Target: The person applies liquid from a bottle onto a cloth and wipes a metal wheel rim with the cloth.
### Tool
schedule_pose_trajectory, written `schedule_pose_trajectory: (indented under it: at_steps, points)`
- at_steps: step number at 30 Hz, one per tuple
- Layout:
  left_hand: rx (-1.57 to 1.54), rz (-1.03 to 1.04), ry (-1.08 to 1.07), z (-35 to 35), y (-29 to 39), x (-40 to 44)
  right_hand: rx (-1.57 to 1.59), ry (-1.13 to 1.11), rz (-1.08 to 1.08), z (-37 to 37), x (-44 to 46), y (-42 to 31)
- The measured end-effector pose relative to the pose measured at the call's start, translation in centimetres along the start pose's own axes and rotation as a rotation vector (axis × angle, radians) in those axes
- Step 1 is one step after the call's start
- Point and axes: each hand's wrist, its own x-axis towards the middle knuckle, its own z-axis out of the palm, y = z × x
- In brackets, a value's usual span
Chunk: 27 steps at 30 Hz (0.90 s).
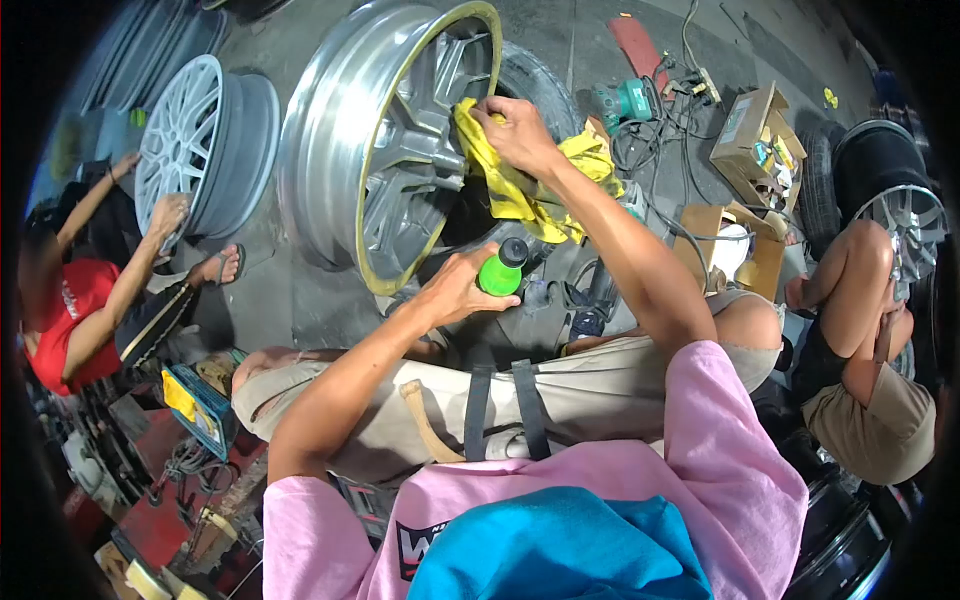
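A polished metal wheel rim (330, 150) with a yellowish edge stands upright in front of me, its spokes facing right. Low beside that edge, my left hand (458, 290) is closed around a green bottle (496, 277) with a black cap. My right hand (515, 135) grips a bunched yellow cloth (500, 190) close to the spokes. The cloth's loose end hangs to the right under my forearm. Whether the cloth touches the spokes I cannot tell. Part of a tyre (540, 85) shows behind the rim.
At left, a person in a red shirt (85, 310) holds a pale wheel rim (185, 150). Another person (870, 330) sits at right by a spoked rim (905, 225). A green power tool (630, 101), tangled cables and cardboard boxes (745, 130) lie on the floor at upper right.
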Motion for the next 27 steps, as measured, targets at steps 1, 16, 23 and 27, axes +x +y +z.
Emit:
schedule_pose_trajectory:
  at_steps: [1,16,23,27]
  points:
    - [-0.017,-0.026,-0.002,-0.3,0.1,-0.1,0.006,0.006,-0.002,-0.3,0.3,0.2]
    - [-0.027,-0.067,-0.002,-1.0,0.1,-0.6,-0.243,-0.223,-0.381,-1.9,2.7,0.4]
    - [-0.02,-0.01,0.026,-0.9,0.7,0.1,0.174,-0.133,0.028,-3.6,1.7,4.0]
    - [-0.042,-0.023,0.01,-0.7,0.7,-0.4,0.313,-0.135,-0.092,-4.2,2.6,0.6]
